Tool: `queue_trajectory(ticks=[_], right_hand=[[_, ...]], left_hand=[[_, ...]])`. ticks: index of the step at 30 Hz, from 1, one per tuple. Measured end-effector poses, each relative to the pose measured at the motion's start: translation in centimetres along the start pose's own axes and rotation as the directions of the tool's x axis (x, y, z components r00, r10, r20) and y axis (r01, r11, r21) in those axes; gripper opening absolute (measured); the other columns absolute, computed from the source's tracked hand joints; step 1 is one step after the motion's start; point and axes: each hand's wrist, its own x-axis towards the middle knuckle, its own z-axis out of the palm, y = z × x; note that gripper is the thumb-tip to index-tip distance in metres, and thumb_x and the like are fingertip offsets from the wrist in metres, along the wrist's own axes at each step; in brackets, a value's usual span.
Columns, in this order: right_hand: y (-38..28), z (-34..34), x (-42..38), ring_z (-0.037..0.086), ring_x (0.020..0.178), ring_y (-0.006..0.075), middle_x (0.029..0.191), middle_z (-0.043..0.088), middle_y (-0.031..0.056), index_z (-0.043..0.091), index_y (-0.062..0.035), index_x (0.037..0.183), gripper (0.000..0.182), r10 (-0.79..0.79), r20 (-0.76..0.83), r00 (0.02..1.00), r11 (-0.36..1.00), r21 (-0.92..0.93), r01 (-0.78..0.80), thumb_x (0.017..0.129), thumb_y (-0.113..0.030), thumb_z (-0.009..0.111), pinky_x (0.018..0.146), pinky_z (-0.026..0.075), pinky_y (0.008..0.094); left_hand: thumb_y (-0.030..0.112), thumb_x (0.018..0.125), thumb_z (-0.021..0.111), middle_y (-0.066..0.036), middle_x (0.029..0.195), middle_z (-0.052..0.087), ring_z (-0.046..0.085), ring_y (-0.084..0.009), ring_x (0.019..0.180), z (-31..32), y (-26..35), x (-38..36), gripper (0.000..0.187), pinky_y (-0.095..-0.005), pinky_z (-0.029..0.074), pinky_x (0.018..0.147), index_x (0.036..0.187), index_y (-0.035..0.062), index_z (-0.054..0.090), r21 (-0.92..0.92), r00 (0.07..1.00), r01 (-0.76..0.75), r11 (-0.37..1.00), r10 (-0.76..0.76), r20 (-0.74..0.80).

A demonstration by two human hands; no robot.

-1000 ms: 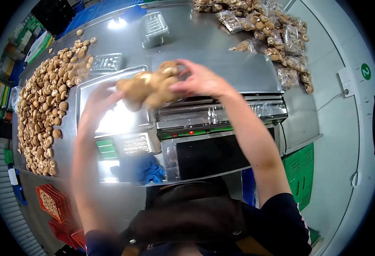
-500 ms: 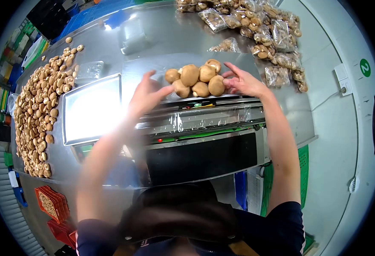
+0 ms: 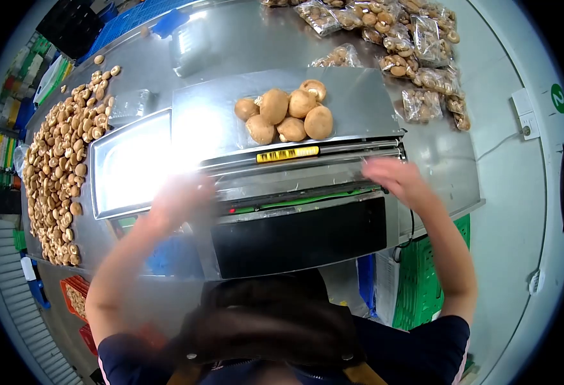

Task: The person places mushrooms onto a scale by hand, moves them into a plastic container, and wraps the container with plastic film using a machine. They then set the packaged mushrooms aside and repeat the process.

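A small pile of brown mushrooms (image 3: 274, 106) rests on the metal plate (image 3: 352, 96) behind the wrapping machine's rollers (image 3: 346, 149). Both my hands are apart from these mushrooms. Over the left end of the machine is my left hand (image 3: 182, 196), so smeared by motion that its fingers do not show clearly. My right hand (image 3: 398, 179) is at the machine's right end, fingers close together and pointing inward; whether film is pinched there I cannot make out. A yellow label (image 3: 287, 154) shows on the roller bar between the hands.
Many loose mushrooms (image 3: 57, 167) cover the table's left side, beside a bright framed panel (image 3: 131, 167) and a clear plastic tray (image 3: 130, 106). Wrapped mushroom packs (image 3: 423, 106) are heaped at the back right. Green crates (image 3: 423, 276) stand below the right edge.
Both hands have left the mushroom pile and come back toward my body, over the machine. The pile stays on the plate. The yellow label now shows fully.
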Motion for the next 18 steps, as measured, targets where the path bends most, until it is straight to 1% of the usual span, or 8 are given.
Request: queue_trajectory(ticks=[2, 5, 7, 8, 11, 12, 15, 18], right_hand=[[-5.4, -4.3, -1.1, 0.067, 0.084, 0.0192, 0.109, 0.068, 0.0103, 0.068, -0.0069, 0.109, 0.025, 0.519, 0.276, 0.809, 0.717, 0.375, -0.588, 0.085, -0.001, 0.061, 0.077, 0.056, 0.0333], [-6.8, -8.3, 1.3, 0.066, 0.086, 0.0192, 0.109, 0.067, 0.0129, 0.068, -0.0031, 0.105, 0.019, 0.368, -0.129, 0.921, 0.809, 0.533, -0.249, 0.09, -0.002, 0.056, 0.081, 0.054, 0.0285], [-5.8, -9.1, 7.1, 0.067, 0.091, 0.0209, 0.109, 0.067, 0.0127, 0.065, -0.0013, 0.109, 0.019, 0.289, -0.449, 0.846, 0.911, 0.399, -0.099, 0.094, -0.005, 0.053, 0.085, 0.052, 0.0281], [-5.1, -8.8, 10.6, 0.067, 0.095, 0.022, 0.109, 0.067, 0.0122, 0.063, -0.0003, 0.111, 0.02, 0.362, -0.576, 0.733, 0.894, 0.437, -0.099, 0.096, -0.008, 0.052, 0.088, 0.052, 0.03], [3.9, -3.2, 17.5, 0.046, 0.13, 0.03, 0.136, 0.051, 0.0202, 0.045, 0.0004, 0.134, 0.055, 0.287, -0.344, 0.894, 0.93, 0.325, -0.173, 0.096, -0.038, 0.055, 0.107, 0.038, 0.0409], [8.3, 0.5, 17.8, 0.036, 0.137, 0.0332, 0.146, 0.038, 0.0228, 0.037, -0.0019, 0.142, 0.066, 0.282, -0.267, 0.921, 0.952, -0.043, -0.304, 0.095, -0.045, 0.053, 0.111, 0.033, 0.0414], [8.0, 3.4, 16.5, 0.047, 0.125, 0.0344, 0.134, 0.045, 0.0257, 0.045, 0.0018, 0.132, 0.07, 0.412, 0.037, 0.91, 0.911, -0.014, -0.412, 0.091, -0.054, 0.056, 0.105, 0.038, 0.0411], [1.3, -1.0, 15.7, 0.064, 0.087, 0.0225, 0.095, 0.064, 0.0165, 0.053, 0.0046, 0.097, 0.051, 0.499, 0.257, 0.828, 0.844, 0.075, -0.531, 0.09, -0.045, 0.063, 0.077, 0.054, 0.0358]], left_hand=[[-0.004, 0.08, 0.065, -0.014, 0.096, 0.07, 0.069, -0.0258, 0.083, -1.7, 1.2, -3.7, 0.017, -0.0342, 0.056, 0.066, 0.095, 0.0017, 0.07, -0.119, 0.984, 0.176, 0.977, -0.175, 0.015], [0.007, 0.097, 0.049, -0.014, 0.085, 0.067, 0.067, -0.023, 0.081, -6.8, 4.3, -3.1, 0.022, -0.0352, 0.057, 0.068, 0.087, -0.0021, 0.065, -0.683, 0.794, 0.297, 0.668, -0.57, -0.213], [0.015, 0.102, 0.04, -0.014, 0.097, 0.065, 0.065, -0.0261, 0.094, -8.7, 1.0, 1.8, 0.026, -0.0409, 0.052, 0.093, 0.104, -0.0006, 0.06, -0.691, 0.732, -0.193, 0.697, -0.366, -0.575], [0.014, 0.102, 0.04, -0.016, 0.107, 0.064, 0.063, -0.0255, 0.102, -8.6, -0.2, 5.2, 0.025, -0.0407, 0.048, 0.1, 0.111, 0.0002, 0.059, -0.702, 0.604, -0.064, 0.71, -0.532, -0.593], [0.036, 0.096, 0.054, -0.012, 0.129, 0.057, 0.049, -0.0269, 0.127, -2.8, -7.8, 13.1, 0.051, -0.0398, 0.035, 0.11, 0.134, 0.0036, 0.049, -0.484, 0.759, 0.156, 0.861, -0.418, -0.499], [0.042, 0.088, 0.063, -0.02, 0.137, 0.049, 0.044, -0.0292, 0.13, 0.8, -9.6, 14.1, 0.067, -0.0392, 0.036, 0.106, 0.139, 0.0029, 0.043, -0.548, 0.786, 0.261, 0.795, -0.505, -0.358], [0.056, 0.081, 0.065, -0.025, 0.15, 0.025, 0.032, -0.0359, 0.138, 2.5, -6.1, 13.6, 0.079, -0.0417, 0.03, 0.111, 0.127, -0.0063, 0.052, -0.203, 0.883, 0.453, 0.868, -0.469, -0.033], [0.042, 0.089, 0.063, -0.018, 0.103, 0.062, 0.063, -0.0289, 0.098, 1.0, -2.6, 12.0, 0.052, -0.0352, 0.051, 0.086, 0.104, -0.008, 0.059, -0.428, 0.831, 0.53, 0.732, -0.549, 0.089]])
